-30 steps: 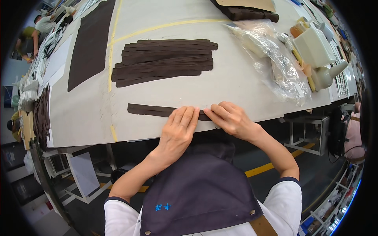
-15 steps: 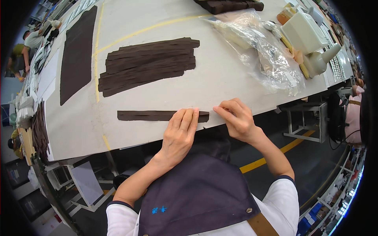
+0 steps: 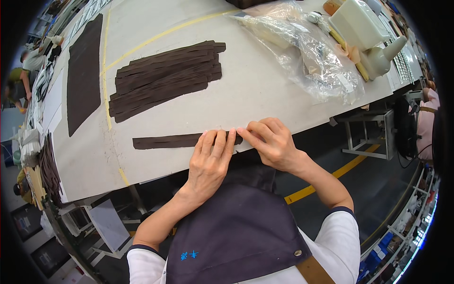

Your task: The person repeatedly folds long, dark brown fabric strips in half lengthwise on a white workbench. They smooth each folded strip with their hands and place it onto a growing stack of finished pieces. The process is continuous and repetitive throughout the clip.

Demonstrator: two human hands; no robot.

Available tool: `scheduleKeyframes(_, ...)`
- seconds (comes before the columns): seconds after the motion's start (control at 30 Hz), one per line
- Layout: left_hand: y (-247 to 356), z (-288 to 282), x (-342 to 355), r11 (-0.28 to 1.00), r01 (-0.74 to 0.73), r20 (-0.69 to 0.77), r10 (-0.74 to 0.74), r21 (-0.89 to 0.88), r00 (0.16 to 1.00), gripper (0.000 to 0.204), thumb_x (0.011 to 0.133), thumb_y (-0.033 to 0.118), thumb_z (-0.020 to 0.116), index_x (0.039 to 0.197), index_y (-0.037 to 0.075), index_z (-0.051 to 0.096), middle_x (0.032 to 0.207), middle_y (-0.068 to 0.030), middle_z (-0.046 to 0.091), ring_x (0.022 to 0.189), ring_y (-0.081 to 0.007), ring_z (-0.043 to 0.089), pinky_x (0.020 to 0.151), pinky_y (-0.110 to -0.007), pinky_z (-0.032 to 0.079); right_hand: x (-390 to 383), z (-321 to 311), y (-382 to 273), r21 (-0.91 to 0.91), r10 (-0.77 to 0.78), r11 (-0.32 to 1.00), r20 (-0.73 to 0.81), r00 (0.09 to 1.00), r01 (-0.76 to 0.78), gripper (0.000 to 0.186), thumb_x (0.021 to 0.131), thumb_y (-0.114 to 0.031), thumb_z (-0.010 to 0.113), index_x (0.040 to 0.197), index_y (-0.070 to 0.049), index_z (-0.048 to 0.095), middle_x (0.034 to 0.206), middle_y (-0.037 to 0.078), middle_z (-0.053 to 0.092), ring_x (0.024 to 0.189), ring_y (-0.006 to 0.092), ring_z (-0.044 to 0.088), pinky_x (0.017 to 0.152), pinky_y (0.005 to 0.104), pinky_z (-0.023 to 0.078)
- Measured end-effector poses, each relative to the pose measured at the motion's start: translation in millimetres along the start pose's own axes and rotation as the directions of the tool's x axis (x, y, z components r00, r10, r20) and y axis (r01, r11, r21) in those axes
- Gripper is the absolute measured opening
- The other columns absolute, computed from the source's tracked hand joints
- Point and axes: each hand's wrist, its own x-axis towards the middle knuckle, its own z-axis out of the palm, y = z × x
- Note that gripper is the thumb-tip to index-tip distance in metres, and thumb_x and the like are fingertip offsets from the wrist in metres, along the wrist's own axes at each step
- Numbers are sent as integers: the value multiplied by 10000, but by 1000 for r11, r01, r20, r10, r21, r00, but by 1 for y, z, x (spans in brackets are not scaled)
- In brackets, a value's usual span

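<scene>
A narrow dark brown strip (image 3: 165, 141), with a lengthwise fold line, lies along the near edge of the table. My left hand (image 3: 208, 158) rests across its right part, fingers stretched out and pressing it down. At the strip's right end, my right hand (image 3: 273, 144) is closed in a pinch, thumb and forefinger touching the upper edge beside my left fingertips. My fingers partly hide that end. Beyond my hands lies a stack of similar dark brown strips (image 3: 165, 78), loosely layered.
A large dark brown sheet (image 3: 85, 75) lies on the left of the pale table (image 3: 255, 90), past a yellow tape line (image 3: 105, 71). A crumpled clear plastic bag (image 3: 312, 61), a white container (image 3: 358, 23) and a nozzle bottle (image 3: 380, 61) stand at right. People work at far left.
My right hand has moved left onto the strip's right end. My left hand stays on the strip. The whole view has shifted slightly.
</scene>
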Motion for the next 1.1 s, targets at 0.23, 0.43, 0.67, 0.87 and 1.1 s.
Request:
scheduleKeyframes(0.23, -3, -2, 0, 997, -50, 55, 47, 51, 997, 546, 830, 27, 681, 1372, -24, 661, 1248, -168, 600, 1178, -330, 615, 1024, -470, 549, -2, -7, 1, 49, 3, 999, -27, 1000, -1, 418, 777, -44, 656, 1184, 29, 718, 1069, 118, 637, 890, 271, 638, 752, 401, 524)
scheduleKeyframes(0.43, -2, 1, -4, 994, -69, 64, 64, 82, 996, 538, 871, 87, 655, 1387, -61, 633, 1265, -194, 593, 1209, -335, 600, 1083, -485, 512, 5, -5, -8, -107, -119, 986, 95, 988, 129, 508, 758, -39, 666, 1243, 113, 688, 1123, 167, 652, 920, 287, 648, 759, 392, 523)
scheduleKeyframes(0.67, -35, -14, -29, 1000, -7, 41, 8, -19, 999, 596, 799, 22, 647, 1378, -118, 611, 1340, -227, 601, 1270, -377, 590, 1095, -489, 512, 4, -13, -17, -209, -82, 970, 207, 975, 126, 532, 735, 1, 658, 1254, 114, 683, 1153, 190, 651, 983, 319, 640, 802, 443, 517)
scheduleKeyframes(0.87, -114, -52, -86, 971, 236, 30, -235, -26, 971, 664, 729, -124, 562, 1384, -51, 646, 1304, -208, 656, 1275, -395, 610, 1084, -470, 517, 9, -14, -20, -197, -76, 973, 225, 971, 121, 567, 722, 33, 646, 1284, 112, 666, 1127, 187, 648, 964, 321, 634, 789, 446, 514)
scheduleKeyframes(1.1, -199, -103, -110, 854, 375, -63, -378, 361, 923, 417, 859, -91, 613, 1215, 73, 756, 1359, -155, 628, 1263, -354, 608, 1032, -450, 501, 19, -18, -22, -157, -1, 987, 215, 977, 36, 522, 718, 75, 637, 1238, 74, 687, 1133, 175, 631, 977, 332, 638, 803, 446, 502)
